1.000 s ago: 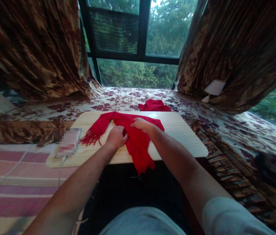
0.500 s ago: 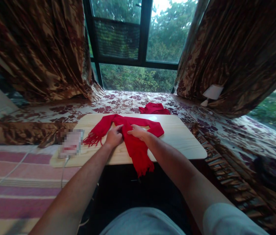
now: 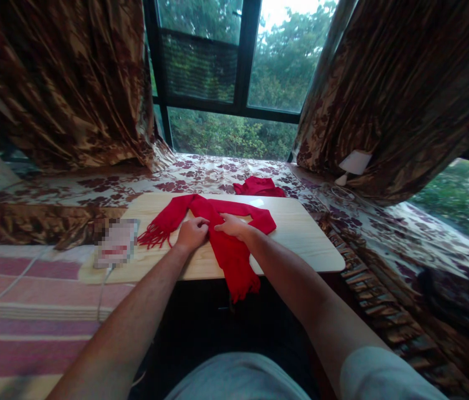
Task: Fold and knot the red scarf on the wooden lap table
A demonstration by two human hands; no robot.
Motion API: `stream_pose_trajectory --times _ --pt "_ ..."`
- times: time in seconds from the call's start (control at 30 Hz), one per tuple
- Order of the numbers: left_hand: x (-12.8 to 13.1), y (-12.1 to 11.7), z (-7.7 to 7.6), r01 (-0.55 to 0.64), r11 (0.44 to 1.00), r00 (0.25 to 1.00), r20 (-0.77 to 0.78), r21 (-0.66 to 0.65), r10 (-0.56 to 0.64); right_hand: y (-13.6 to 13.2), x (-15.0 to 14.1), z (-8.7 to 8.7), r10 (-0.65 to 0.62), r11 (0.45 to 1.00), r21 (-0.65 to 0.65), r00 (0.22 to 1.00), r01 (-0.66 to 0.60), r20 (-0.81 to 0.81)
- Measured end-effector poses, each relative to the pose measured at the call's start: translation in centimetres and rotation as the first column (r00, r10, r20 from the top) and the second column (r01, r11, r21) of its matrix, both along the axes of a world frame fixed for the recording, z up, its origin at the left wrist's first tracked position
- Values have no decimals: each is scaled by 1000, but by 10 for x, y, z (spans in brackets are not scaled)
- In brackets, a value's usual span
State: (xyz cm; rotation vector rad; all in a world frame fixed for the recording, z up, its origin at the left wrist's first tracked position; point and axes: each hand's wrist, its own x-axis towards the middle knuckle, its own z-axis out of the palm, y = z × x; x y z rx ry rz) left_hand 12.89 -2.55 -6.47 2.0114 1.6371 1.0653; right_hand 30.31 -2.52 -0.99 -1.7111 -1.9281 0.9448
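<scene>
Window (image 3: 273, 72), dark-framed, foliage beyond; curtains (image 3: 92, 100), brown and patterned, drawn to both sides. Sill (image 3: 201, 166), under floral cover, bearing one lamp (image 3: 354, 162), white-shaded, at right, and one cloth (image 3: 259, 186), red, heaped just past the counter's far edge. Counter (image 3: 301, 239), pale wood-grain, rounded corners; at its left end, one item (image 3: 115, 244), pixelated, with a white cord. Bed (image 3: 30, 311), striped, at lower left. Scarf (image 3: 234, 255), red, fringed: lies mid-counter, one fringed end spread to the left, a band running right along the far side and bending back toward the right forearm, the other fringed end hanging over the near edge. Left hand (image 3: 193, 233): fingers curled narrow, tips at the left edge of the near length; whether they pinch it cannot be told. Right hand (image 3: 234, 226): laid over the same length, thumb reaching leftward, remaining fingers partly hidden; grip cannot be told. Handling note, by judgement: both hands best work close together on that length, light tips easing the edge straight, palm kept low so the layers do not slide; the overhanging end is likely to drag, and the fringe would want keeping untwisted.
</scene>
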Motion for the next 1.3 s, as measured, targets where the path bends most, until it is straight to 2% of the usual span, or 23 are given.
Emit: stream_pose_trajectory --times 0.07,0.13,0.2,0.27,0.33,0.4,0.5,0.57,0.7,0.87,0.97,1.03,1.1,1.17,1.23,1.3 --pt "1 -1 1 -17 1000 997 -73 19 19 0 3 1 32 998 45 995 -36 90" --pt "3 -3 2 -14 999 988 -154 32 19 -4 10 3 24 988 144 983 -51 184" --pt "5 -7 4 -32 997 976 -214 70 46 -14 20 5 -48 962 270 964 -26 263" --pt "6 -12 7 -19 985 972 -226 170 58 -26 35 6 -153 933 360 928 22 339" --pt "8 -19 10 90 953 973 -228 289 -23 -38 52 2 -253 920 384 872 83 418" --pt "11 -24 11 275 901 942 -282 336 -182 -45 70 -6 -299 927 352 821 129 486" --pt "16 -26 8 483 842 836 -412 240 -362 -44 93 -26 -264 955 264 792 135 550" --pt "18 -25 5 502 852 794 -471 148 -386 -37 105 -38 -237 962 247 799 115 552" --pt "21 -21 3 441 896 776 -527 59 -347 -21 120 -49 -204 962 264 835 74 511" --pt "24 -18 4 360 932 792 -520 -28 -322 -2 133 -47 -157 963 269 867 28 473" --pt "25 -13 -1 235 971 835 -501 -49 -227 3 138 -47 -137 956 292 877 -3 460" --pt "25 -7 -6 126 992 864 -490 -11 -115 3 139 -47 -177 931 366 880 4 441" --pt "22 -1 -11 18 999 886 -464 47 6 0 140 -47 -307 871 484 868 91 390" --pt "18 5 -14 -63 995 897 -433 82 92 -5 143 -47 -495 791 554 804 260 329" --pt "12 7 -13 -116 991 900 -415 71 135 -11 150 -48 -635 733 534 705 422 314" --pt "6 5 -12 -130 991 892 -432 34 131 -18 161 -49 -669 730 483 650 483 360"
